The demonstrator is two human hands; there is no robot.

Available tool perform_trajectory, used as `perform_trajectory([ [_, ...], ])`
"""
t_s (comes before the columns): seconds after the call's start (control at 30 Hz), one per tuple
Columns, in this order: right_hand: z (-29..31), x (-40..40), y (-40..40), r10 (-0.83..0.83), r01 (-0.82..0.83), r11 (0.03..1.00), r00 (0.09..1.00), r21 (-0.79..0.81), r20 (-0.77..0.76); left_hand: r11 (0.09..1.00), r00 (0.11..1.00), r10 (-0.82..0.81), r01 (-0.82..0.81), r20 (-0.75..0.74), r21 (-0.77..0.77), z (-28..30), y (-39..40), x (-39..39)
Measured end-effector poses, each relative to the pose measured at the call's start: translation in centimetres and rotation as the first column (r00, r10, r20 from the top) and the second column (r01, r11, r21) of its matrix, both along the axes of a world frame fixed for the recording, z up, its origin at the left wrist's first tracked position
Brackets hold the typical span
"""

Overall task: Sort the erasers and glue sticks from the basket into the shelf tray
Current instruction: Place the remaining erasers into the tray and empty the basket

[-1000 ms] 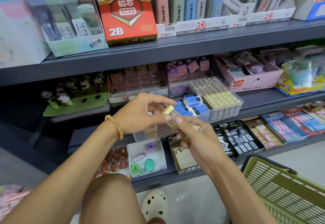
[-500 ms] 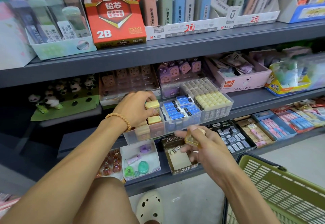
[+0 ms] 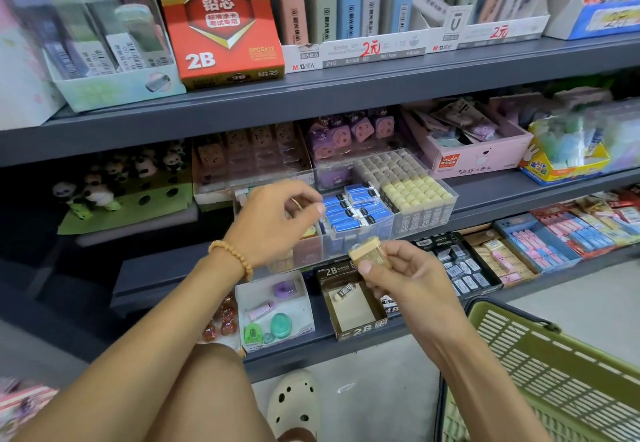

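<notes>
Your right hand (image 3: 405,275) pinches a small yellow eraser (image 3: 369,255) in clear wrap, thumb on its near face and fingers curled behind, just in front of the clear shelf tray (image 3: 360,233) and a little above the open 2B box (image 3: 353,306) on the lower shelf. Your left hand (image 3: 273,223) hovers over the tray's left compartment with fingers loosely curled; it seems to hold nothing, though a glint near the fingertips leaves that uncertain. Judge the eraser as very light and slightly yielding, so a firm squeeze is unnecessary; the glossy film is likely slick, so keep your pads on the two broad faces rather than the narrow edges, where it could twist out. It should not break if dropped, but it could bounce to the floor or into a neighbouring compartment among the blue erasers (image 3: 353,206) or the pale yellow blocks (image 3: 414,192) to the right. Lower it end first into the left compartment, where similar yellow pieces appear to sit behind your left hand, and let go only when it touches. The green basket (image 3: 554,365) stands near right, its contents mostly out of view.
</notes>
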State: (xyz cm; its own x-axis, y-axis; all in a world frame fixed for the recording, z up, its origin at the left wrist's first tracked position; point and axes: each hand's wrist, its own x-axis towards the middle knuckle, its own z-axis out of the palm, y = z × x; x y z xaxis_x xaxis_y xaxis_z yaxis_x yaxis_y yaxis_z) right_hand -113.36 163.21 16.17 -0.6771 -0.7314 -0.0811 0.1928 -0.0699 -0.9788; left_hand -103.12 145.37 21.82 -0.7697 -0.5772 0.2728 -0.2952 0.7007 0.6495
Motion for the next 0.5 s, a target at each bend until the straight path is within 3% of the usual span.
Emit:
perform_trajectory([
  [0.1, 0.4, 0.4, -0.4, 0.013, -0.013, 0.999, 1.000, -0.037, -0.009, 0.958, 0.985, -0.172, 0.173, -0.023, 0.227, 0.0, 1.9, 0.1],
  [0.2, 0.9, 0.9, -0.9, 0.028, -0.029, 0.998, 0.999, -0.061, -0.020, 0.911, 0.960, -0.280, 0.275, -0.026, 0.308, 0.0, 2.7, 0.1],
  [0.37, 1.4, 1.3, -1.5, 0.005, -0.005, 1.000, 1.000, -0.029, 0.017, 0.943, 0.968, -0.249, 0.243, -0.001, 0.229, 0.9, 1.8, 0.6],
  [0.5, 0.4, 1.2, -0.1, -0.052, 0.053, 0.989, 0.999, 0.137, -0.010, 0.997, 0.990, -0.068, 0.072, 0.120, -0.026, 1.5, -0.3, 1.4],
])
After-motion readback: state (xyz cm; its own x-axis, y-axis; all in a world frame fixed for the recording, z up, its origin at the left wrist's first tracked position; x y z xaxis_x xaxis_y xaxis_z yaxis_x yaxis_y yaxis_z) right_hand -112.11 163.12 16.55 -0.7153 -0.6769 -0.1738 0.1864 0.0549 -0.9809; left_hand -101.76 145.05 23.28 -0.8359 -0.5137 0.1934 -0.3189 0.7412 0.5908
